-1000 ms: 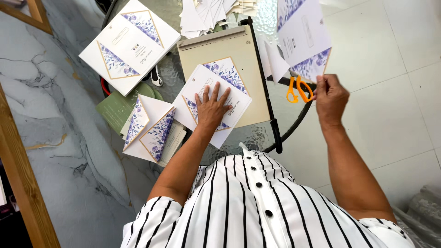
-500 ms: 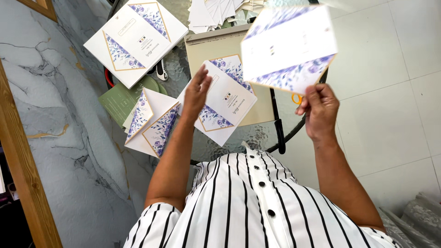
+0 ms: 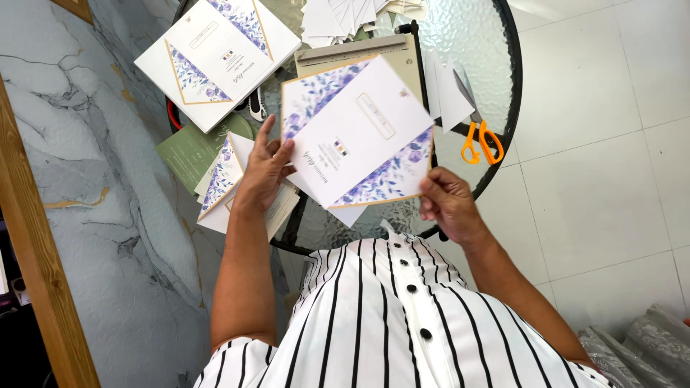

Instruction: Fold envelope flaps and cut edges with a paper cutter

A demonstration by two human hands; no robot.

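The card [image 3: 359,133], white with purple flowers at two corners and a thin gold edge, is held up flat above the glass table [image 3: 467,43]. The right hand [image 3: 447,202] pinches the card's lower right corner, thumb on top and fingers curled under. The left hand [image 3: 264,169] is at the card's left edge, fingers spread and loosely open; its fingertips touch that edge, and the palm lies over a small stack of cards [image 3: 223,176] just left of the card.

Behind the card, partly hidden by it, sits a paper trimmer [image 3: 352,52]. Up and left of the card lies a bigger floral sheet [image 3: 215,54]. A green card [image 3: 188,147] shows between that sheet and the stack. To the right of the card lie orange-handled scissors [image 3: 480,140], with white paper offcuts [image 3: 445,90] between them and the card. More white paper pieces [image 3: 338,18] are heaped above the trimmer. Below the card is the person's striped shirt [image 3: 388,316].
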